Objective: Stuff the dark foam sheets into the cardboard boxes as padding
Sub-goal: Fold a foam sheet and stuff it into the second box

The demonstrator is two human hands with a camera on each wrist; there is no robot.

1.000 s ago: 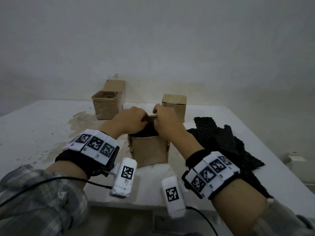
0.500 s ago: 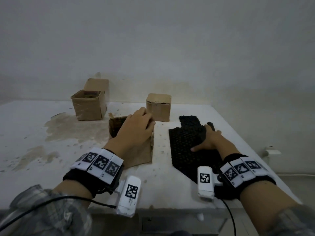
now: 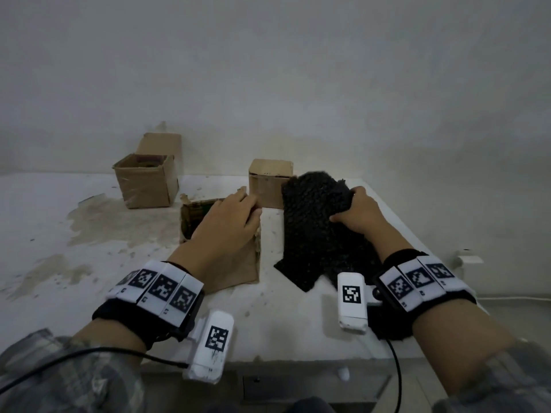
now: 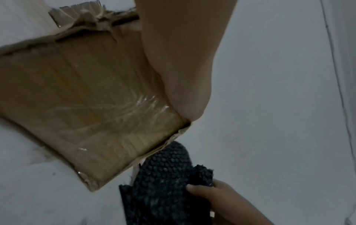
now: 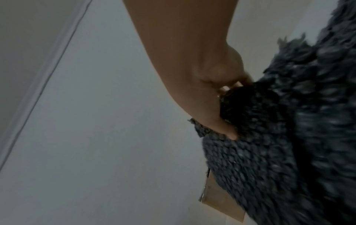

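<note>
The right hand [image 3: 359,214] grips a foam sheet [image 3: 313,222] by its far end, just right of the open box [image 3: 229,263] that the left hand [image 3: 229,222] steadies with flat fingers, nearer.

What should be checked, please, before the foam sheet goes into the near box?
1. Right hand grips the foam sheet: ok.
2. Sheet clear of the table: not ok, its lower end is on the surface.
3. Left hand steadies the near box: ok, it rests over the top.
4. Box mouth free: not ok, the left hand covers part of it.
5. Room left inside: cannot tell, the interior is mostly hidden.
6. Far boxes clear of the path: ok.
</note>
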